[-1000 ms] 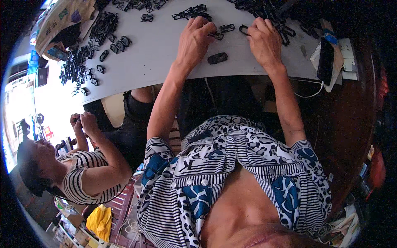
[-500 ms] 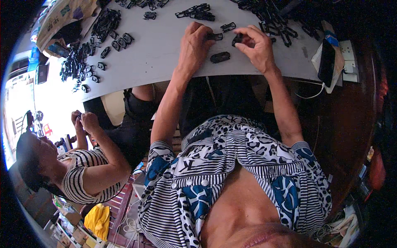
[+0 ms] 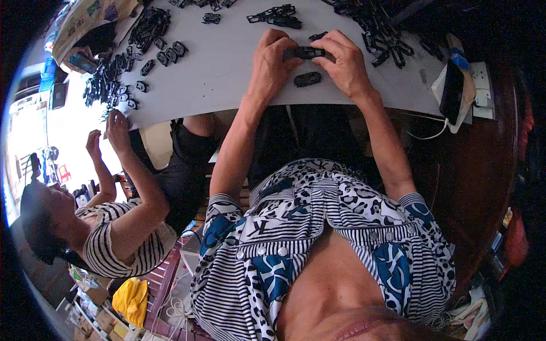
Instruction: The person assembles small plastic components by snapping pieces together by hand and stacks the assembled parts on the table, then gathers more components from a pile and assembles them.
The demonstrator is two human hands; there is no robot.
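Between my two hands is a small black plastic frame [image 3: 310,52], long and narrow with openings in it. My left hand [image 3: 269,67] is closed on its left end, and my right hand [image 3: 348,67] pinches the right end. My fingertips cover both ends, so I cannot tell whether a second piece is joined to it. Just in front, on the white table [image 3: 216,68], lies a dark oblong plastic piece [image 3: 307,79]. Another black frame [image 3: 318,36] lies right behind my fingers, partly hidden.
Black parts form heaps at the left [image 3: 149,28] and right [image 3: 384,34], with a smaller pile [image 3: 276,16] at the back. A phone [image 3: 451,88] with a white cable and a power strip [image 3: 482,85] sit at the right edge. On my left a co-worker's hand [image 3: 118,131] reaches toward the table.
My hands have come together. The frame in my left hand and the small black piece in my right hand now meet. The co-worker's hands have moved forward to the table edge.
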